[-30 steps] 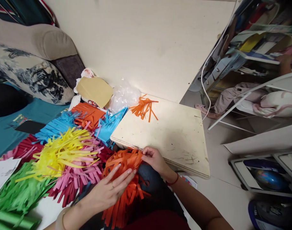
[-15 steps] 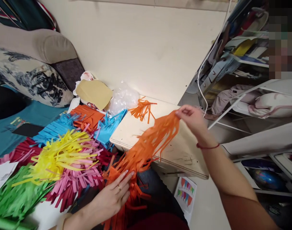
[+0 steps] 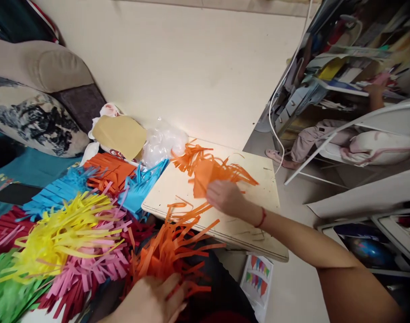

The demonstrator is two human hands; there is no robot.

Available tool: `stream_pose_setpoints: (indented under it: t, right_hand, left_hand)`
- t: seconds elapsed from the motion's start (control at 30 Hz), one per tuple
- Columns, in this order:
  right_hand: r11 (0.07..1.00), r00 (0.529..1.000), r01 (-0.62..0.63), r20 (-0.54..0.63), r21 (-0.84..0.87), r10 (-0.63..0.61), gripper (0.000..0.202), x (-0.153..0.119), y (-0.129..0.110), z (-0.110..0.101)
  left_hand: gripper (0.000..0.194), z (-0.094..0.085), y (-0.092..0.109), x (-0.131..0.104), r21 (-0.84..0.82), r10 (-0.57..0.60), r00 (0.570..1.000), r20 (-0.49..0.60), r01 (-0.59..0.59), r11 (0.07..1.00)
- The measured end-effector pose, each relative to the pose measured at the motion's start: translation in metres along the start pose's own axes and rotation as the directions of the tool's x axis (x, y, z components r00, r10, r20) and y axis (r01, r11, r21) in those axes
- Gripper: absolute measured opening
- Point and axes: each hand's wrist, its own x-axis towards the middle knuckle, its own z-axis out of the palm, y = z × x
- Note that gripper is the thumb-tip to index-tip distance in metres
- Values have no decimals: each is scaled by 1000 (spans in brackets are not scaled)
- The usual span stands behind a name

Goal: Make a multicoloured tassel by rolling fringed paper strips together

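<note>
Fringed orange paper (image 3: 205, 175) lies on a worn wooden board (image 3: 259, 237), touching a smaller bunch of orange strips at the board's back edge. My right hand (image 3: 227, 197), with a red string at the wrist, is closed on the near edge of that paper; its fingertips are partly hidden. A larger orange fringe pile (image 3: 164, 246) rests on my lap. Over the front of this pile my left hand (image 3: 154, 298) has its fingers curled among the strips; what they grip, if anything, is hidden.
Yellow (image 3: 73, 229), pink, green, blue and dark red fringes lie at the left. Behind them are a tan paper (image 3: 119, 134) and clear plastic (image 3: 164, 141). Another person sits by the cluttered shelves at right. A printed sheet (image 3: 257, 280) lies below the board.
My right hand has moved left and down, laying the fringed orange paper, stretched out before, on the board. My left hand has moved down and curled. The view has shifted slightly.
</note>
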Motion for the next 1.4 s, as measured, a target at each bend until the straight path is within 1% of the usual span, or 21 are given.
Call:
stream_pose_setpoints:
  t: [0.03,0.1,0.17,0.23,0.33,0.43,0.5,0.57,0.63,0.7,0.8,0.87,0.93,1.0,1.07,1.1,1.17,1.23,1.27,1.33,1.4]
  right_hand:
    - [1000,998,13,69,-15,-12,23,-7,-7,17]
    - [1000,991,-21,134,0,20,20,-16,-15,37]
    - [995,987,-90,135,40,84,17,-18,-18,41]
    - [985,984,-150,112,87,140,16,-16,-16,36]
    - [958,969,-243,90,154,231,11,-17,-4,29]
    - [907,931,-363,137,215,340,12,-21,15,32]
    - [876,894,-436,207,204,397,16,-16,29,34]
    - [879,885,-448,221,160,411,16,0,40,29]
    - [914,924,-377,129,148,360,17,26,49,15]
    - [938,957,-285,6,196,290,22,54,55,-5]
    - [889,955,-237,-74,392,288,28,86,58,-29]
    - [809,944,-238,-70,538,323,28,97,59,-35]
    - [747,935,-245,-53,618,351,26,103,58,-34]
    - [724,937,-251,-27,643,348,21,105,57,-31]
    - [723,953,-233,4,650,303,18,106,55,-31]
    - [724,962,-219,18,654,274,16,107,55,-31]
    - [696,970,-204,44,689,241,14,106,55,-31]
    - [556,954,-236,81,797,290,14,104,56,-26]
    - [430,935,-265,122,863,333,18,103,55,-19]
    - [117,885,-324,258,939,387,31,100,53,-2]
    - [-134,844,-385,407,913,350,45,98,49,18]
  left_hand:
    - [21,-4,-8,18,-46,-8,999,-38,6,999]
    - [19,-2,-31,59,-36,-85,987,-134,81,996]
    - [31,15,-58,96,68,-183,969,-164,196,978]
    - [34,37,-82,124,82,-226,968,-110,235,968]
    - [18,61,-103,142,43,-256,967,1,255,966]
    - [21,62,-113,142,28,-242,970,-30,242,970]
    - [26,54,-123,137,35,-252,963,-98,257,966]
    - [30,39,-136,132,78,-313,939,-145,326,942]
    - [30,19,-152,126,163,-386,901,-199,419,893]
    - [26,-8,-165,120,262,-410,861,-300,488,833]
    - [25,-52,-168,107,408,-415,811,-413,572,712]
    - [29,-77,-160,97,468,-466,791,-398,611,638]
    - [45,-93,-150,90,467,-492,818,-298,574,672]
    - [69,-98,-144,90,394,-451,868,-209,496,773]
    - [85,-93,-145,99,284,-401,895,-198,444,850]
    - [86,-88,-149,106,219,-403,891,-209,444,869]
    - [70,-75,-160,121,61,-440,876,-195,459,886]
    - [46,-61,-171,134,-91,-497,857,-136,489,868]
    - [39,-56,-175,138,-135,-520,845,-123,505,853]
    - [34,-48,-179,140,-154,-537,830,-152,516,842]
    - [34,-46,-180,136,-105,-511,833,-211,501,859]
